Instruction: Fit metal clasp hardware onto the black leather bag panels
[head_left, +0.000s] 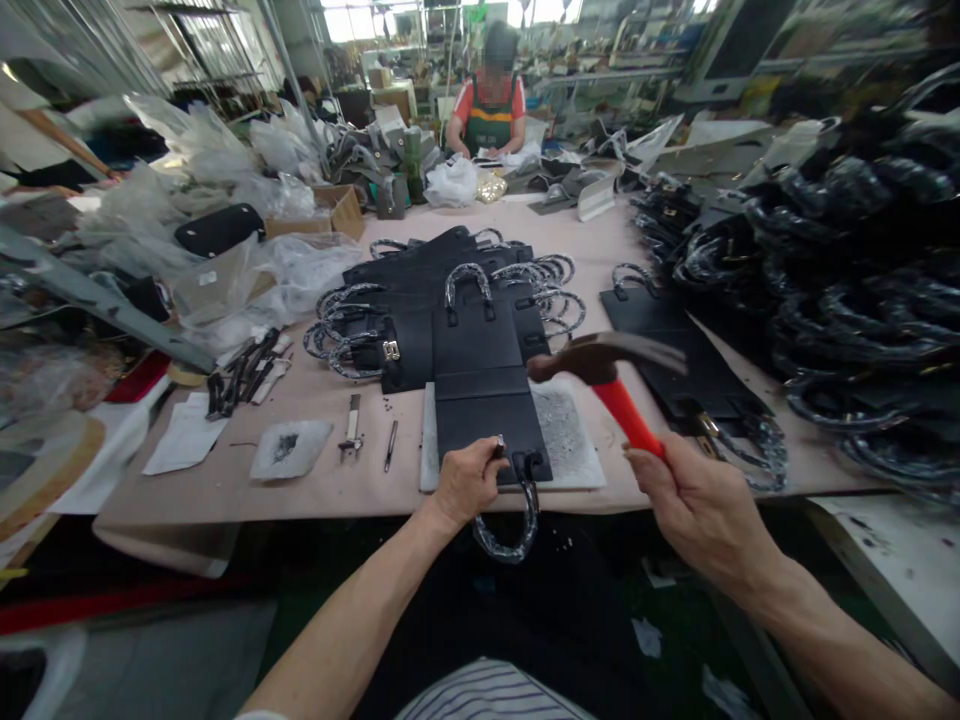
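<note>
My right hand [705,500] grips the red handle of a claw hammer [600,355], raised over the right side of the work slab. My left hand [469,478] pinches a small metal punch [500,441] upright near the lower end of a black leather bag panel [484,355]. That panel lies over a pale stone slab [577,440]. One of its plastic-wrapped handles [510,545] hangs past the table's front edge, another sits at its far end. The punch's lower tip is hidden by my fingers.
Left of the slab lie a thin metal tool [391,445], a caliper-like tool [352,430] and a plastic bag of small parts [289,448]. More black panels [412,290] are stacked behind. Handled panels pile up at right [847,270]. A person [491,105] sits across the table.
</note>
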